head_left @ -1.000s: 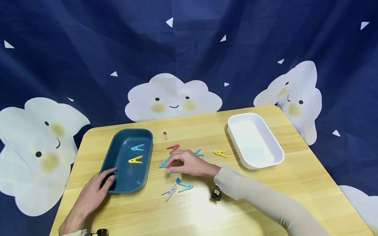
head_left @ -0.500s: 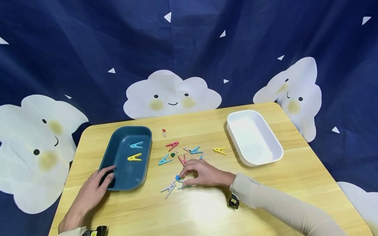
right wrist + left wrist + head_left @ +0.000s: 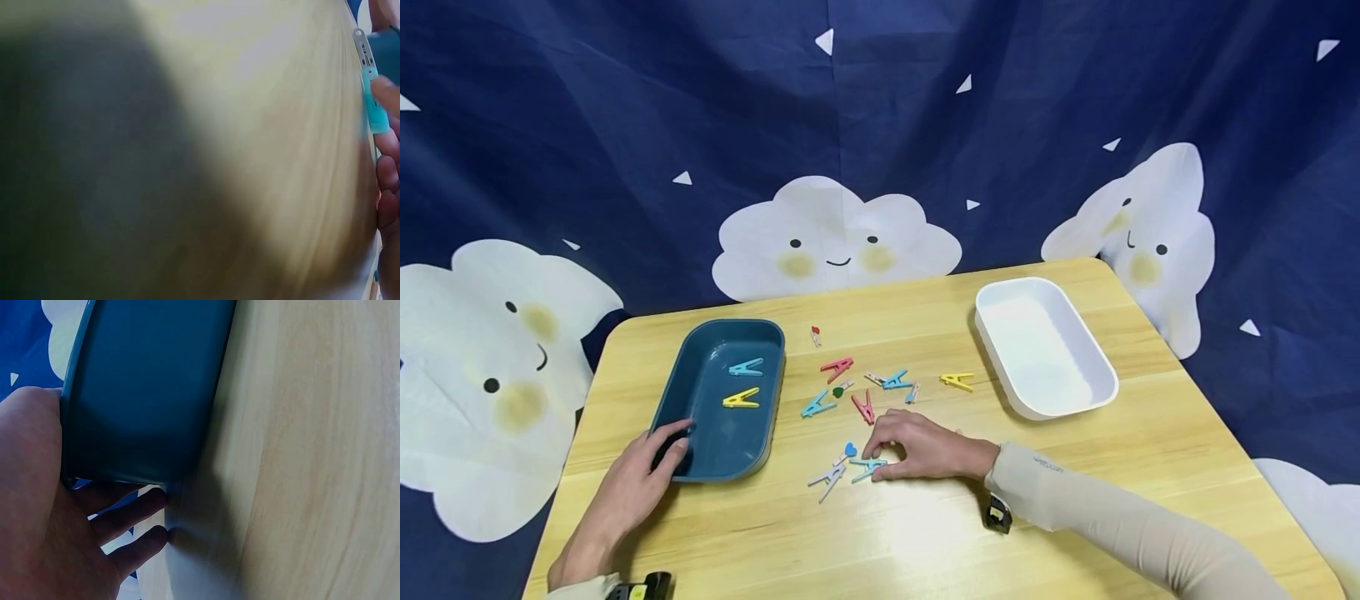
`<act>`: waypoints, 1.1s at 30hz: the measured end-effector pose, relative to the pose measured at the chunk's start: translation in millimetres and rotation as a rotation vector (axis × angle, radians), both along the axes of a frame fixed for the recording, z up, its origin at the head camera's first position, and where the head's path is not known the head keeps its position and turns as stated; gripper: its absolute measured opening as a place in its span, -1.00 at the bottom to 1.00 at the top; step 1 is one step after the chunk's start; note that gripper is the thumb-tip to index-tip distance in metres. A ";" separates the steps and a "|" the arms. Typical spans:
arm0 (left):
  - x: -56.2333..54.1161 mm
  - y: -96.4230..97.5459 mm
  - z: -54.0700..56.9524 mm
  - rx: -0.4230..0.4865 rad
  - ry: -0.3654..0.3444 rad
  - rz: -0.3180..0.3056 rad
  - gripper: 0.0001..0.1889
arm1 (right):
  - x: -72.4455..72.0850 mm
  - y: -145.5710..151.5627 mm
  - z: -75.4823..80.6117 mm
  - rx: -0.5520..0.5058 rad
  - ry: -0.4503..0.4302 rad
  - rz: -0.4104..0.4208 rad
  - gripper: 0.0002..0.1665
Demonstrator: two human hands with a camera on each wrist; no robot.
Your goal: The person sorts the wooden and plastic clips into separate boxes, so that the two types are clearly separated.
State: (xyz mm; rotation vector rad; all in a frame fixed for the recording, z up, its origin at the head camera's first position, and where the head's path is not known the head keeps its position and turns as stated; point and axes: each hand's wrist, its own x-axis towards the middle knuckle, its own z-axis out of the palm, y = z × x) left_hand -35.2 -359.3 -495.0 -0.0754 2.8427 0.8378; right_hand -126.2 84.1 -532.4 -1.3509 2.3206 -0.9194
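My right hand [image 3: 917, 446] pinches a light-blue clothespin [image 3: 868, 469] low over the table, thumb on one side and fingers on the other. The right wrist view shows the thumb against this clothespin [image 3: 373, 94]. My left hand [image 3: 631, 493] holds the near-left corner of a dark teal tub [image 3: 772, 437], thumb and index finger over its rim; other fingers spread outside the wall in the left wrist view. Inside the tub lie a blue clothespin [image 3: 747, 367] and a yellow clothespin [image 3: 742, 398]. A lavender clothespin [image 3: 830, 479] and a small blue-heart peg [image 3: 849, 451] lie left of my right hand.
Beyond my right hand lie red clothespins [image 3: 837, 368], blue clothespins [image 3: 817, 405], a yellow clothespin [image 3: 957, 381] and small pegs, one with a green heart [image 3: 840, 389]. A white tub [image 3: 1022, 407] stands at right. A cloud-patterned curtain [image 3: 895, 100] hangs behind the table.
My right hand has come nearer and to the right, from above the blue clothespin beside the tub to the light-blue one, and closed its fingertips on it. The left hand stays at the tub.
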 end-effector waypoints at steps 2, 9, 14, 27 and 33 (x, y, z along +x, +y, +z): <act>0.0 0.4 0.1 0.001 -0.001 0.001 -0.42 | 0.1 0.1 -1.1 -0.006 0.011 0.009 -0.71; -0.7 -0.1 1.0 -0.003 0.000 0.001 -0.43 | -0.9 -1.4 -0.9 -0.027 0.012 0.019 -0.73; -0.7 0.3 0.2 -0.007 -0.006 0.004 -0.43 | -4.5 -8.3 5.0 -0.039 0.005 0.022 -0.73; -0.3 0.0 -0.5 -0.008 -0.025 0.012 -0.39 | -29.7 -52.3 41.0 -0.085 0.052 0.015 -0.74; -0.3 0.5 -0.5 -0.002 -0.021 0.010 -0.40 | -41.7 -72.7 54.7 -0.117 -0.004 0.030 -0.72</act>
